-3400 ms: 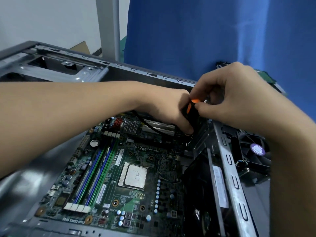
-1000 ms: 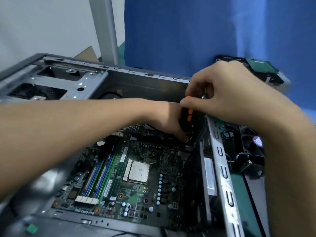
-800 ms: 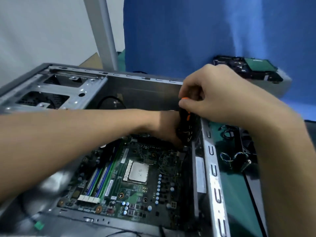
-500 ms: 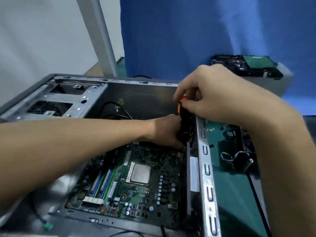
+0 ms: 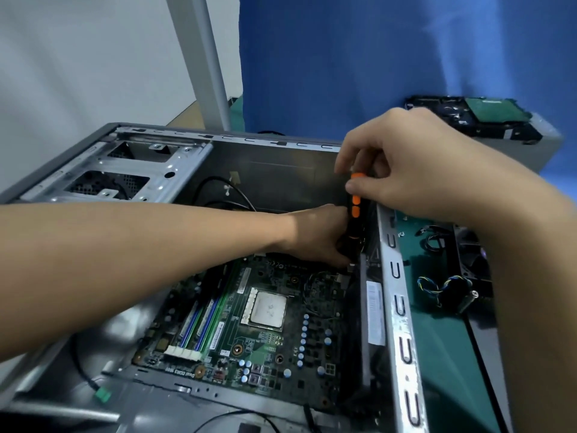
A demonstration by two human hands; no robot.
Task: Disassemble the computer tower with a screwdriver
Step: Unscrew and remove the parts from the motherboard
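The grey computer tower lies open on its side, its green motherboard exposed with a bare square processor in the middle. A black and orange screwdriver stands nearly upright at the board's far right corner. My right hand pinches the top of its handle from above. My left hand reaches across the case and wraps around the screwdriver's lower end near the board. The tip is hidden behind my left hand.
A metal drive cage fills the case's far left. Loose black cables lie inside. A fan with coloured wires rests on the green mat to the right. A removed drive sits at the back right. A grey post stands behind.
The view has tilted down and pulled back, so more of the case shows. Both hands stay on the screwdriver at the same corner, and my right fingers have shifted on the handle's top.
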